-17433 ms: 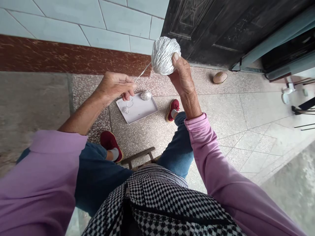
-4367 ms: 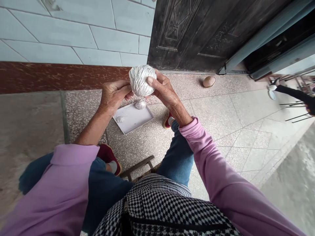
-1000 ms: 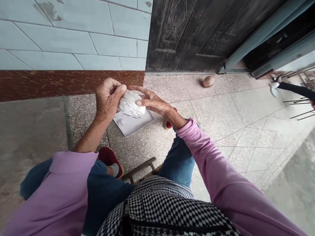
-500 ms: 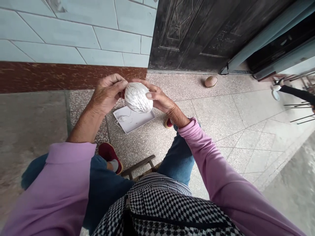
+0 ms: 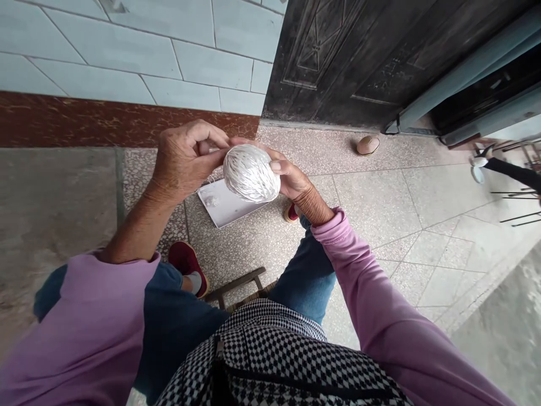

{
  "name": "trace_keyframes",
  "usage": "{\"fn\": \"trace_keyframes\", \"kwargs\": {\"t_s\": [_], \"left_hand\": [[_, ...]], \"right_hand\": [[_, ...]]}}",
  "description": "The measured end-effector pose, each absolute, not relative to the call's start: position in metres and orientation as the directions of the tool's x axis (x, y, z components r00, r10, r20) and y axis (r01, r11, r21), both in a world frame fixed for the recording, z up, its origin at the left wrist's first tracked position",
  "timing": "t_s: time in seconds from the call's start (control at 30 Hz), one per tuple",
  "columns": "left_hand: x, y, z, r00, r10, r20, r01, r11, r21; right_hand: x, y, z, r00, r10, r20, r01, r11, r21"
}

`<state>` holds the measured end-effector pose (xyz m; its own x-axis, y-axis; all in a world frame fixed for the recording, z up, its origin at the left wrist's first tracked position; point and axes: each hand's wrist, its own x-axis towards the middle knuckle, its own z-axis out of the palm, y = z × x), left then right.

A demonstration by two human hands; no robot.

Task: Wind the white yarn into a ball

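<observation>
Head view, sole vantage: seated person, lilac sleeves rolled, both hands raised over a terrazzo floor.

The ball of white twine sits between the hands, held up in front of the shallow white tray and covering part of it from where I stand. The right hand is clamped on the ball: thumb on the near face, fingers passing behind the top. The left hand has its thumb and fingers drawn in at the upper left edge of the ball; whether they pinch a strand I cannot tell, as the fingertips run out of sight.

Change noted: some seconds ago a taut strand spanned a gap between left hand and ball; now the hands are together at the ball and no free length shows between them. Against half a second ago, the ball is a little to the right and presents a slightly different face, which suggests it is being turned in the grip. In my judgement the strand work is under way and done at close range; direction, winding on or off, is not established.

A small white clump lies in the tray; the second, smaller ball seen there earlier is now hidden from view.
</observation>
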<state>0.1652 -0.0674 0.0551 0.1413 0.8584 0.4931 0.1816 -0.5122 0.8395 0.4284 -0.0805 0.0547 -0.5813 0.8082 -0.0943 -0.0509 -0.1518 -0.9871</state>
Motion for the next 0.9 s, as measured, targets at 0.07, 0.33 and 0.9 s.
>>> {"fn": "trace_keyframes", "kwargs": {"t_s": [0.07,0.33,0.9], "left_hand": [[0.171,-0.07,0.053,0.137,0.898,0.418,0.098,-0.432,0.896],[0.168,-0.072,0.06,0.251,0.889,0.383,0.042,-0.405,0.913],[0.163,-0.071,0.063,0.118,0.877,0.467,0.099,-0.478,0.873]], "right_hand": [[0.429,-0.081,0.057,-0.584,0.807,-0.093,-0.064,-0.159,-0.985],[0.43,-0.074,0.049,-0.512,0.857,-0.056,-0.196,-0.18,-0.964],[0.434,-0.084,0.044,-0.432,0.899,-0.08,-0.344,-0.246,-0.906]]}}
